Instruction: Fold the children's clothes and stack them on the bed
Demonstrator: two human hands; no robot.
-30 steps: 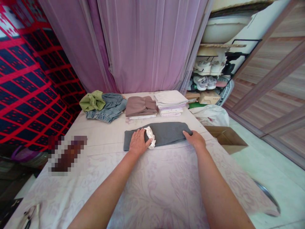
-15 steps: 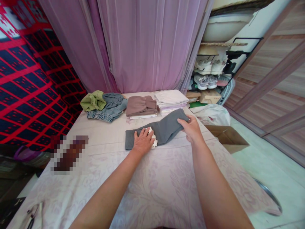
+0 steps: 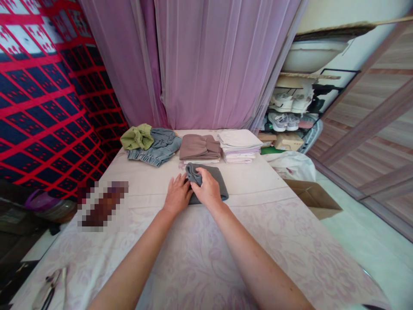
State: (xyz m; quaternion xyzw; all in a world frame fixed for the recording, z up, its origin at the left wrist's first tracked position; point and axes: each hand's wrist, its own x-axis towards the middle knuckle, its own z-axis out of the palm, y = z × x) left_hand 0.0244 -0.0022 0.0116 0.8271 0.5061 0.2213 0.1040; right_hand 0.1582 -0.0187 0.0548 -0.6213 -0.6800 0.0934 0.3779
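The grey cloth (image 3: 222,177) lies in the middle of the bench (image 3: 251,241), right in front of the person. Part of it is flat, and its end toward 9 o'clock is bent up in a soft, thick fold. The right hand (image 3: 209,188) has that fold between its thumb and fingers, likely so the fold does not flop open. The left hand (image 3: 177,196) is open, with its fingers spread out and the tips by the cloth's edge at 9 o'clock. It seems to be there to help keep the cloth from sliding. The hands hide some of the cloth, so its near edge is hard to see.

Just past the grey cloth, at 12 o'clock, is a brown folded cloth (image 3: 196,147). It sits so near that there is little room on that side. At 1 o'clock is a white pile (image 3: 240,144), neat and flat, maybe so it will not tip. At 10 o'clock are blue jeans (image 3: 155,150) with a green cloth (image 3: 138,137) bunched on top. A purple curtain (image 3: 213,69) hangs behind them all like a wall. Off the bench at 3 o'clock is an open box (image 3: 314,196). Some small tools (image 3: 50,288) lie at 8 o'clock, well apart from the hands.
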